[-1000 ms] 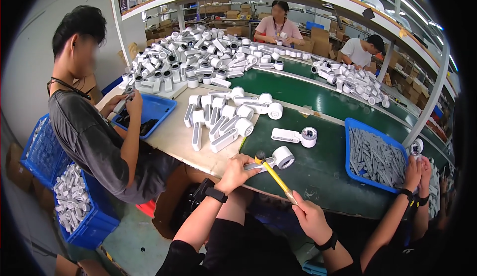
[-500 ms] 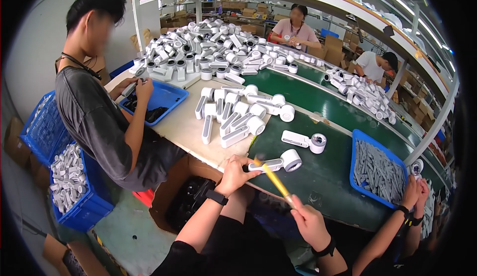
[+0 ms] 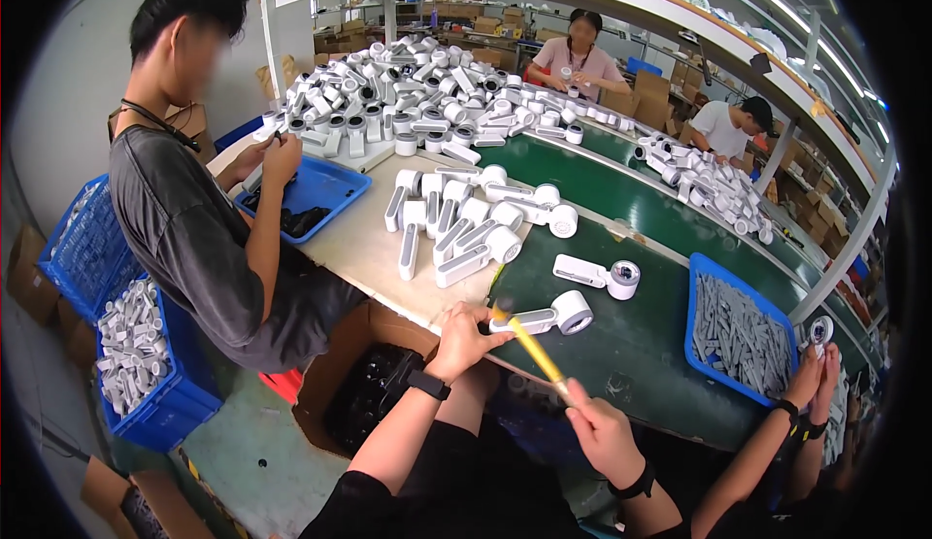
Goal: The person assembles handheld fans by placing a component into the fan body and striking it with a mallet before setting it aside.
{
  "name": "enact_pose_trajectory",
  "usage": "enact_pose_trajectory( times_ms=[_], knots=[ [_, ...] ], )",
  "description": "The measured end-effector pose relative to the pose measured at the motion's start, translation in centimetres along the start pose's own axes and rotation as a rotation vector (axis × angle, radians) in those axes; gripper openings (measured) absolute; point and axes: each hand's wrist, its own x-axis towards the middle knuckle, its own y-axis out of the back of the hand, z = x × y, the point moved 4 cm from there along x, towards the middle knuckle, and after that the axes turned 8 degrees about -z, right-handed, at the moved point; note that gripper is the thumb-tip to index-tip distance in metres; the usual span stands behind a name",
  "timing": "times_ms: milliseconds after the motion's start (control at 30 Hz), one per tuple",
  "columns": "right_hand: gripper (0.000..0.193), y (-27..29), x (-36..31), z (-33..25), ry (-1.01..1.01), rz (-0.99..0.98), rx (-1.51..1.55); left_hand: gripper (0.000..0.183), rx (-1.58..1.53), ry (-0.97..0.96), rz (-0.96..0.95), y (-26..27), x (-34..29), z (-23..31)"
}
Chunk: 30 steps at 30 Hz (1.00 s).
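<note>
My left hand point(image 3: 463, 343) is closed on the handle end of a white handheld fan point(image 3: 571, 314) with a round head, which lies at the bench's near edge. My right hand point(image 3: 607, 434) grips a hammer by its yellow handle point(image 3: 539, 353). The hammer's head is over the fan's handle, close to my left fingers; whether it touches cannot be made out. Just beyond lies another white fan point(image 3: 595, 275), its round end showing a dark centre. A group of similar fans point(image 3: 466, 228) with grey strips along their handles rests to the left.
A blue tray point(image 3: 691, 330) of grey strips stands at right, beside a co-worker's hands point(image 3: 814, 384). At left, a person handles a part over another blue tray point(image 3: 335, 211). Behind is a large heap of white fans point(image 3: 388, 92). A cardboard box point(image 3: 316, 398) with black parts stands below.
The hammer and both my hands keep nearly the same place. The co-worker at right now raises a white round-headed part, and the person at left has shifted their hands slightly.
</note>
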Motion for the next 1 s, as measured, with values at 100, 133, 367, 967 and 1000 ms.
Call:
enact_pose_trajectory(
  times_ms=[100, 133, 367, 967, 1000],
  knots=[
    [0.043, -0.4, 0.1, 0.6, 0.035, -0.058, -0.059, 0.032, 0.027, 0.024, -0.064, 0.1, 0.3, 0.4],
    [0.043, 0.2, -0.3, 0.1, 0.020, -0.040, -0.052, 0.033, -0.003, 0.013, -0.044, 0.3, 0.1, 0.6],
    [0.044, 1.2, -1.8, 2.3, -0.130, -0.065, -0.077, 0.034, -0.001, 0.032, -0.050, 0.6, -0.3, 1.0],
    [0.044, 1.8, -3.5, 4.9, -0.219, 0.102, 0.193, 0.031, 0.175, -0.321, -0.089, -1.4, 2.5, 5.5],
    [0.048, 1.2, -4.3, 6.0, -0.206, 0.120, 0.232, 0.032, 0.195, -0.334, -0.017, -1.3, 2.7, 4.5]
  ],
)
